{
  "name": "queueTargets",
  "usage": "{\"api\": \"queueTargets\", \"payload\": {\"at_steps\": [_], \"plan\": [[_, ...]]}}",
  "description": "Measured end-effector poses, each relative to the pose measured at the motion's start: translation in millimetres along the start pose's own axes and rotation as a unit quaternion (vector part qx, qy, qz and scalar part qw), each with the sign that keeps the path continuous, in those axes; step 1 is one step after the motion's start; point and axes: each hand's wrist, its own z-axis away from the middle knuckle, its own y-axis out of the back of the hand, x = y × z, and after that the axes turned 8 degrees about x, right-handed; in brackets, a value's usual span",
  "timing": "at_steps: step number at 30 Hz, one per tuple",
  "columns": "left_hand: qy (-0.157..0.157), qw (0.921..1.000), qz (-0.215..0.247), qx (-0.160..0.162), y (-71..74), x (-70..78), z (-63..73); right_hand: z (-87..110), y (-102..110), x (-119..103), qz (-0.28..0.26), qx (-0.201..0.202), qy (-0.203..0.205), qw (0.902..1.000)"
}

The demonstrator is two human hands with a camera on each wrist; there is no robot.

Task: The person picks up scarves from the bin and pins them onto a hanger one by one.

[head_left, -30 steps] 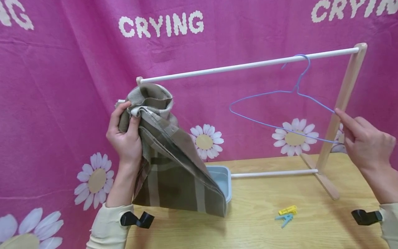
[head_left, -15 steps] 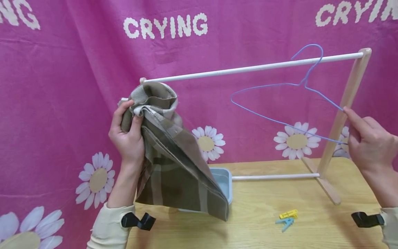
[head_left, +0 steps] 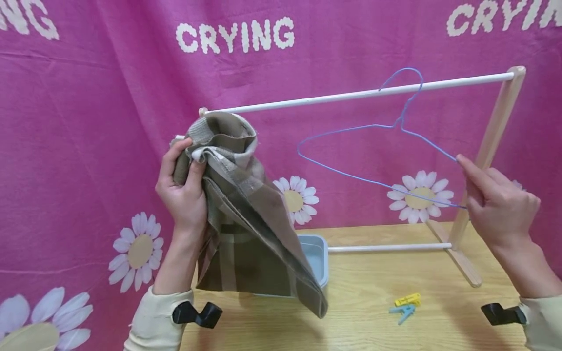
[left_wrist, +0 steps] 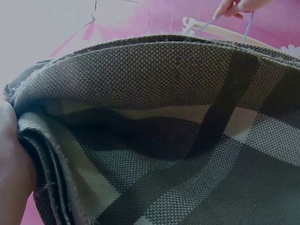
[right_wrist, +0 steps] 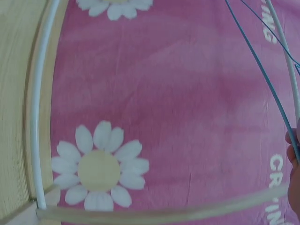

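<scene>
My left hand grips a bunched, folded brown and beige plaid cloth between thumb and fingers, and its lower part hangs down in the head view. In the left wrist view the woven plaid cloth fills most of the picture. On the other side, my right hand pinches the right end of a blue wire clothes hanger. The hanger's hook arches above the white top rail of a small drying rack, its tip at rail height. Whether wire and rail touch, I cannot tell.
The rack's wooden upright stands at right, its foot on the wooden table. A light blue basin sits partly behind the cloth. One yellow clothespin and one blue clothespin lie in front. A pink daisy-patterned curtain hangs behind.
My right hand first lifted the hanger, raising its hook above the rail, then brought it left and slightly lower. My left hand keeps its grip on the cloth, hardly moving.
</scene>
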Motion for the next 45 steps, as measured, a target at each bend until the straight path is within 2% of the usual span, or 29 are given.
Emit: {"api": "queueTargets", "payload": {"at_steps": [2, 8, 15, 22, 25, 31, 37, 43, 45], "plan": [[-0.004, 1.0000, 0.004, -0.002, -1.9, 3.2, -0.6, 4.6, -2.6, -4.2, -0.010, -0.013, 0.012, 0.9998], [-0.006, 0.9999, 0.012, -0.003, -11.9, 14.6, 1.5, 12.4, -9.8, -36.6, -0.056, -0.014, 0.041, 0.9975], [-0.003, 0.9997, 0.016, 0.016, -26.0, 22.8, 4.4, 27.7, -18.4, -67.2, -0.102, -0.034, 0.071, 0.9916], [0.030, 0.9995, 0.007, 0.001, -37.5, 29.2, 10.8, 32.4, -20.8, -96.1, -0.135, -0.034, 0.076, 0.9874], [0.032, 0.9993, 0.002, -0.021, -40.7, 28.7, 15.9, 31.6, -20.3, -106.7, -0.141, -0.031, 0.073, 0.9869], [0.001, 0.9956, -0.047, -0.081, -40.9, 19.6, 29.8, 31.7, -22.0, -121.3, -0.160, -0.025, 0.059, 0.9850], [0.004, 0.9895, -0.071, -0.125, -36.3, 11.1, 45.3, 34.7, -28.2, -128.9, -0.199, -0.022, 0.042, 0.9788], [-0.032, 0.9792, -0.110, -0.168, -32.8, 6.0, 55.9, 35.4, -28.5, -129.5, -0.212, -0.027, 0.019, 0.9768], [-0.034, 0.9753, -0.120, -0.183, -32.5, 4.0, 57.8, 35.0, -28.0, -130.3, -0.218, -0.025, 0.011, 0.9755]]}}
